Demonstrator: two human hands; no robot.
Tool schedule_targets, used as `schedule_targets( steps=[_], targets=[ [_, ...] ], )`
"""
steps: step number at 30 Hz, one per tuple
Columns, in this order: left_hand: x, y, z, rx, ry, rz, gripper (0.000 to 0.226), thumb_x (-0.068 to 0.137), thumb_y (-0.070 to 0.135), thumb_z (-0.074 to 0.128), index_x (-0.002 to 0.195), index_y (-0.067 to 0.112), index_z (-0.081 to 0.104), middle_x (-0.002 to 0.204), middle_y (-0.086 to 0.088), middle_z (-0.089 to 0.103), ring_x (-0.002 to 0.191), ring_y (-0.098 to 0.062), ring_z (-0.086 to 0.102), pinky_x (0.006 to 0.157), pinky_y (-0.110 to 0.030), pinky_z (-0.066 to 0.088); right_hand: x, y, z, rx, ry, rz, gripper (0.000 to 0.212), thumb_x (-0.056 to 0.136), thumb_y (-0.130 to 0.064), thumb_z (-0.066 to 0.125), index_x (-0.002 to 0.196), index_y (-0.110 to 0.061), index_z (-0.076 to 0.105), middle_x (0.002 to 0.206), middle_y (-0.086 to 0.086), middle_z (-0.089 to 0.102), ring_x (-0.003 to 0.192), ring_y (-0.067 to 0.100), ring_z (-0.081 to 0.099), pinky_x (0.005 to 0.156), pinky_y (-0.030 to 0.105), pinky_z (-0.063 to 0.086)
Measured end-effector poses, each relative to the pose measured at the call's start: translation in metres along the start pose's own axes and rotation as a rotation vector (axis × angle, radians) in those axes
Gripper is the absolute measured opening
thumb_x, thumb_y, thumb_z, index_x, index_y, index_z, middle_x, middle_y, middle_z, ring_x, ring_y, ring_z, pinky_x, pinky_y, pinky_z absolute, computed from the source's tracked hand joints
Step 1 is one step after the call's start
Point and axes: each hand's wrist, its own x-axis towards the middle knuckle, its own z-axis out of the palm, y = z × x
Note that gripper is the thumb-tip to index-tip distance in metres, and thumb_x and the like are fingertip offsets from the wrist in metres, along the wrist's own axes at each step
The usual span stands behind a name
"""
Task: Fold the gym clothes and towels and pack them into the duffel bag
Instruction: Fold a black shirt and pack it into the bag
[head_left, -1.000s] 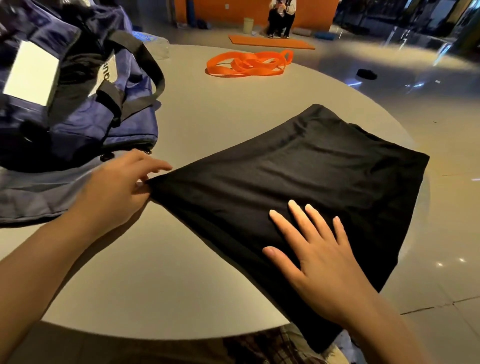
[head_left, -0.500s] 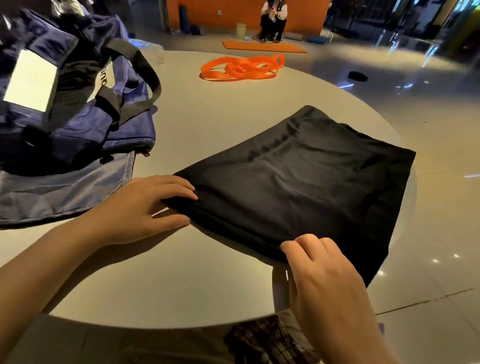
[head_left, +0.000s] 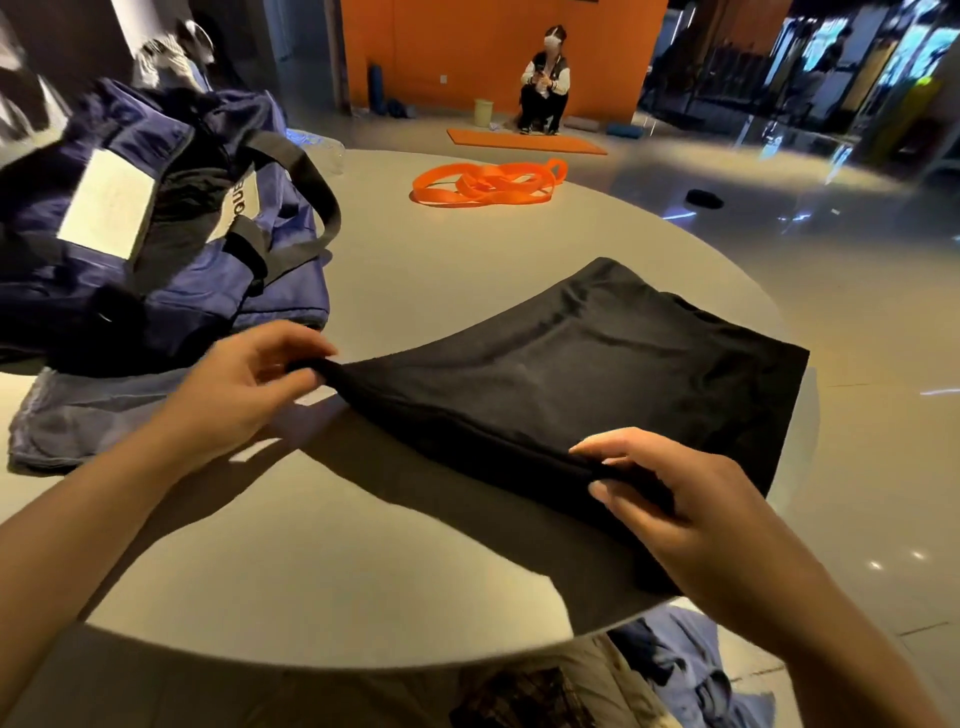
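A folded black garment (head_left: 597, 364) lies on the round grey table (head_left: 415, 270), its near edge raised off the surface. My left hand (head_left: 249, 379) pinches the garment's near left corner. My right hand (head_left: 670, 504) grips the near right corner, fingers curled round the fabric. The navy duffel bag (head_left: 156, 234) with black straps sits at the table's left, a short way beyond my left hand. A flat blue-grey cloth (head_left: 93, 415) lies under the bag's near side.
Orange straps (head_left: 483, 182) lie coiled at the far side of the table. A clear bottle (head_left: 322, 148) sits behind the bag. Blue clothing (head_left: 691, 670) hangs below the table's near edge. A person (head_left: 545, 78) crouches by an orange mat on the floor beyond.
Both hands have taken hold of the garment's near corners and lifted that edge off the table. A second ago my right hand lay flat on the fabric.
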Motion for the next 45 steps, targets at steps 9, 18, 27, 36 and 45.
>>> schedule_targets(
  steps=[9,18,27,36,45],
  targets=[
    [0.068,0.06,-0.011,-0.327,0.271,0.106,0.015,0.084,0.018,0.068,0.087,0.032,0.068,0.082,0.012,0.065,0.08,-0.004,0.058,0.076,-0.02,0.047,0.008,-0.007,-0.024,0.584,-0.072,-0.04,0.038,0.083,0.0,0.064,0.094,-0.036,0.071,0.09,-0.002,0.073,0.083,0.015,0.071,0.066,0.021,0.055],
    [0.176,0.035,0.11,0.452,-0.14,-0.103,0.036,0.089,0.033,0.064,0.124,0.023,0.057,0.111,-0.004,0.062,0.092,-0.019,0.056,0.085,-0.029,0.042,0.07,0.096,-0.044,0.04,0.172,0.227,0.022,0.091,-0.019,0.061,0.103,-0.038,0.06,0.095,-0.018,0.064,0.09,0.004,0.062,0.086,0.027,0.051],
    [0.27,0.005,0.175,0.462,-0.216,-0.214,0.034,0.102,0.025,0.041,0.135,0.023,0.048,0.143,-0.003,0.047,0.124,-0.023,0.049,0.102,-0.034,0.038,0.113,0.165,-0.041,-0.2,0.106,0.223,0.05,0.091,-0.055,0.04,0.135,-0.033,0.046,0.134,-0.015,0.048,0.123,0.005,0.042,0.1,0.021,0.032],
    [0.296,-0.004,0.182,0.383,-0.521,-0.212,0.021,0.097,0.037,0.049,0.104,0.023,0.062,0.106,0.008,0.056,0.096,-0.009,0.052,0.094,-0.032,0.042,0.103,0.184,-0.031,-0.308,0.009,0.272,0.087,0.068,-0.074,-0.007,0.146,-0.045,0.022,0.155,-0.022,0.011,0.143,-0.001,0.002,0.114,0.021,-0.006],
    [0.294,0.002,0.183,0.793,-0.298,-0.052,0.006,0.101,0.022,0.045,0.103,0.017,0.048,0.111,-0.011,0.058,0.089,-0.022,0.05,0.076,-0.031,0.036,0.105,0.183,-0.036,-0.374,-0.076,0.308,0.072,0.085,-0.071,-0.004,0.15,-0.041,0.006,0.16,-0.013,-0.004,0.145,0.007,-0.011,0.115,0.027,-0.008]
  ],
)
